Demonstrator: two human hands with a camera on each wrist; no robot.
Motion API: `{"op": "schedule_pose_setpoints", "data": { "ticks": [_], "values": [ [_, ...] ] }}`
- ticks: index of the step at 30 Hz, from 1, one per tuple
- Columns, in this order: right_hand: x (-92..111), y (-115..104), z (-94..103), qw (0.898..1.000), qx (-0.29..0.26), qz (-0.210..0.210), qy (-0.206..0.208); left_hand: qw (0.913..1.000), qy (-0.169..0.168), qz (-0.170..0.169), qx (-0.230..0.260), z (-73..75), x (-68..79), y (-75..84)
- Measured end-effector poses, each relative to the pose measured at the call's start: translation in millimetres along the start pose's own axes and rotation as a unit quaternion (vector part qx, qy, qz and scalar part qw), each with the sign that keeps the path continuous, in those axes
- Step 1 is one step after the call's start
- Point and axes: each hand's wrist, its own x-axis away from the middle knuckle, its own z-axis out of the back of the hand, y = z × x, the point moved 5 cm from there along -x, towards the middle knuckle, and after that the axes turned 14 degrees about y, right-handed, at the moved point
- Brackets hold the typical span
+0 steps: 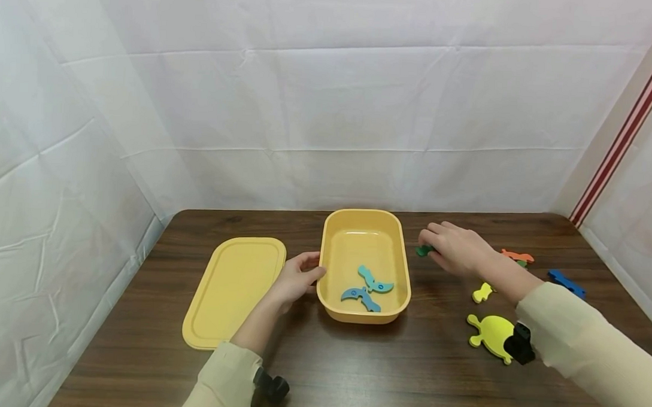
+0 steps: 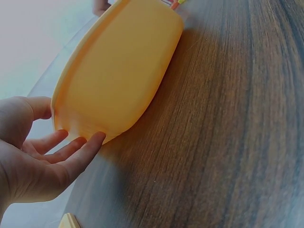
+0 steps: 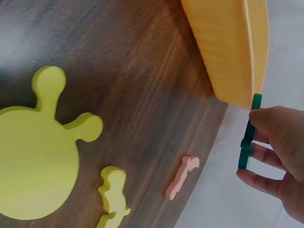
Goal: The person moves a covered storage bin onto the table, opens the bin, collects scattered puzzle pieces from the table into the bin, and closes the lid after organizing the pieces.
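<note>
Just to the right of a yellow container (image 1: 351, 249), a dark green piece (image 3: 248, 134) is pinched between the thumb and fingers of the right hand (image 1: 454, 247); the right wrist view shows it edge-on. The left hand (image 1: 296, 278) holds the container's left side, its thumb at the rim and its other fingers against the outer wall. Inside, toward the near end, lie a teal piece (image 1: 374, 283) and a blue-grey piece (image 1: 362, 295), close together, each with a curved, pointed end. A flat yellow lid (image 1: 234, 293) rests left of the container on the dark wood-grained tabletop (image 1: 406, 374). Over on the right are more flat pieces: a small yellow piece (image 1: 482, 293) near the right forearm, a large yellow turtle-shaped piece (image 1: 494, 334) nearer the front, an orange piece (image 1: 518, 256) with a second green piece (image 1: 522, 263) partly hidden beside it, and a dark blue piece (image 1: 567, 284) farther right. Pale sleeves (image 1: 575, 326) cover both arms, and black wrist devices (image 1: 272, 386) show at the cuffs. Behind everything hangs creased white sheeting (image 1: 329, 108), with a red stripe (image 1: 627, 130) running down at the right.
</note>
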Motion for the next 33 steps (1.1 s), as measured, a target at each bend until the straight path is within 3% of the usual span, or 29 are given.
{"op": "schedule_pose_setpoints", "data": {
  "ticks": [13,28,33],
  "values": [
    [-25.8,-7.8,4.4,1.0,0.005,0.012,0.015,1.0,0.002,-0.003,-0.001,-1.5,-0.9,-0.6],
    [-57.5,-27.4,2.3,1.0,0.015,-0.008,-0.026,0.9999,-0.008,0.002,0.007,-2.2,-1.4,1.1],
    [-61.4,-35.0,-5.2,0.999,0.007,-0.007,-0.046,0.9999,-0.016,0.001,0.001,-2.1,11.2,16.1]
  ]
}}
